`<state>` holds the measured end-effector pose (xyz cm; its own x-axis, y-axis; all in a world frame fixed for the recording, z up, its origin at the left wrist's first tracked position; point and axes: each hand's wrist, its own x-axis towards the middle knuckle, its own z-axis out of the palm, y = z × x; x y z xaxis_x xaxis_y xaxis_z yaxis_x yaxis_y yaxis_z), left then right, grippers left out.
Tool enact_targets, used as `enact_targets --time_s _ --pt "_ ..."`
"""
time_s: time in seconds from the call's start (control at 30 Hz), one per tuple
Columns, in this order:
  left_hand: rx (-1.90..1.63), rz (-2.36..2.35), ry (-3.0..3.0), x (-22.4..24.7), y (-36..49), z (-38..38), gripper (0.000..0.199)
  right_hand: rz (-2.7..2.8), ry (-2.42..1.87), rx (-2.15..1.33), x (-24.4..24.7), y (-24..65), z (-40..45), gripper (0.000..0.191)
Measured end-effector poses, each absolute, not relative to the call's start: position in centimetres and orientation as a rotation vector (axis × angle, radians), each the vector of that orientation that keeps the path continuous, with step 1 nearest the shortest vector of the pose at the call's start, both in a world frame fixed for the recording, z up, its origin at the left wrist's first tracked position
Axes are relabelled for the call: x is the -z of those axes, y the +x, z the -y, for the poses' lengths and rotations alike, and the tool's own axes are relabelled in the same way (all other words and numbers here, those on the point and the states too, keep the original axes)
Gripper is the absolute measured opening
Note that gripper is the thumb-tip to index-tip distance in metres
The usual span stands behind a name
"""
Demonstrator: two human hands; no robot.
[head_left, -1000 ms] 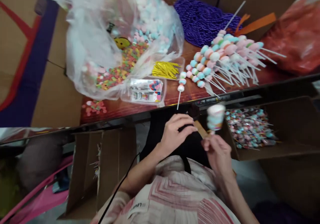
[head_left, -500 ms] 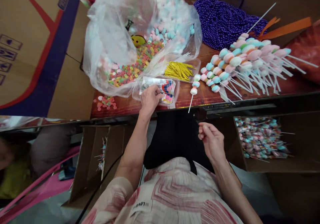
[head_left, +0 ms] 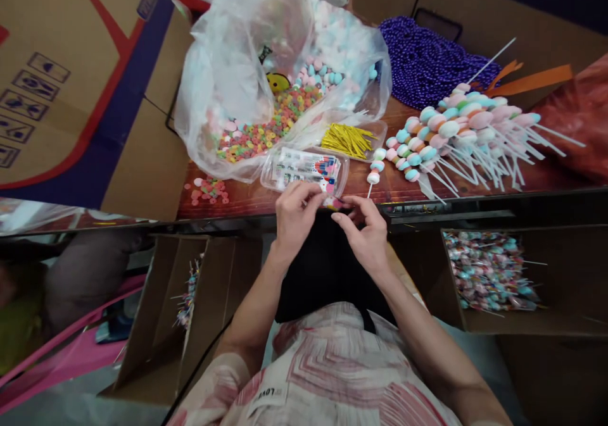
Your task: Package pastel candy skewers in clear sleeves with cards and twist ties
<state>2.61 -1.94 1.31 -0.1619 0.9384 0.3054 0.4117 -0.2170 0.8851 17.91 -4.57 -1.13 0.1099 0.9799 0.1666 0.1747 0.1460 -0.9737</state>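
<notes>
While many finished candy skewers (head_left: 456, 122) lie heaped on the table (head_left: 247, 199), both hands meet at its near edge. Left hand (head_left: 295, 214) and right hand (head_left: 365, 233) pinch what seems a small printed wrapper (head_left: 335, 203), just beside the clear tray (head_left: 304, 168); one bare skewer (head_left: 373, 169) awaits.

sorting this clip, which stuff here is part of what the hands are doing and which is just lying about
In hand: left hand, right hand, small printed wrapper, clear tray of wrappers.
Lying about: purple beads, gold twist ties, loose candy.

Your left hand (head_left: 295, 214) and right hand (head_left: 365, 231) meet at the table edge (head_left: 247, 209), pinching a small pink piece (head_left: 334, 203) (too small to identify) beside the printed packet (head_left: 304, 168).
</notes>
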Motion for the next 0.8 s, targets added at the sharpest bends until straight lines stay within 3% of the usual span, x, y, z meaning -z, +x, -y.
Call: enact_targets --time_s 0.07,0.2,0.4,0.8 --pt "-1.436 -1.544 1.461 -1.4 3.2 4.0 0.003 1.243 -1.232 -0.983 1.0 17.1 4.1 0.012" --pt "-1.616 -1.631 0.949 0.4 4.2 7.3 0.008 1.091 -1.23 -1.093 1.6 16.6 4.2 0.016" --pt "-1.517 -1.159 0.323 2.2 5.4 7.4 0.025 1.084 -1.219 -1.16 2.5 16.4 5.0 0.023" --pt "-1.553 -1.044 0.013 2.2 6.7 7.8 0.03 1.207 -1.299 -1.085 1.9 16.9 6.9 0.044"
